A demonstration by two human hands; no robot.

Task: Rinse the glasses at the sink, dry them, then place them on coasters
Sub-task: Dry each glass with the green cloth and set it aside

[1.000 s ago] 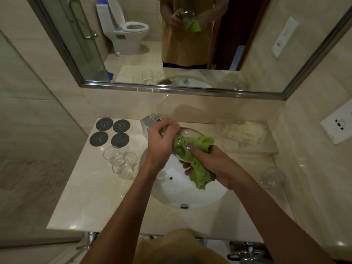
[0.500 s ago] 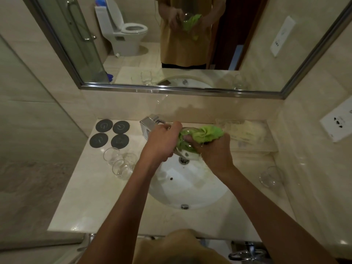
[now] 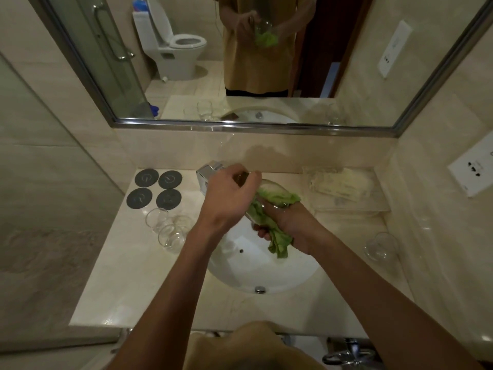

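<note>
Over the white sink [image 3: 248, 273], my left hand [image 3: 229, 198] grips a clear glass [image 3: 269, 189] by its base, the glass lying on its side. My right hand [image 3: 290, 222] holds a green cloth [image 3: 277, 231] wrapped around the glass's open end, part of the cloth hanging down. Several dark round coasters [image 3: 157, 188] lie bare at the back left of the counter. Three clear glasses [image 3: 168, 227] stand just in front of them. One more glass [image 3: 381, 247] stands at the counter's right.
A chrome faucet [image 3: 206, 173] sits behind the sink, partly hidden by my left hand. A clear tray with packets [image 3: 344, 192] rests at the back right. A mirror [image 3: 266, 62] spans the wall. The beige counter [image 3: 128, 284] ends near my body.
The cloth was bunched on top of the glass half a second ago; now it hangs lower under my right hand. The glass has been turned between my hands.
</note>
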